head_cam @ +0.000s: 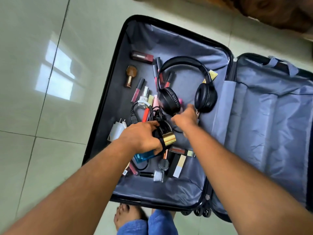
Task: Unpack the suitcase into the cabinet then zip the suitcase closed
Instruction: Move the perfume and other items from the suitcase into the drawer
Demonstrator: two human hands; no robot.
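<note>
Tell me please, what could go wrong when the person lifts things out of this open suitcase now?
1. The left hand grips a black cable bundle together with a gold-capped item; loose loops might drag the small glass bottle beside them.
2. The right hand reaches by the headphones; their cord may snag on the lipsticks.

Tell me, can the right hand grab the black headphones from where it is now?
Probably yes. The right hand is already beside the headphones, near the lower edge of an ear cup, and nothing lies on top of them. Its fingers are blurred, so I cannot tell whether they touch.
</note>
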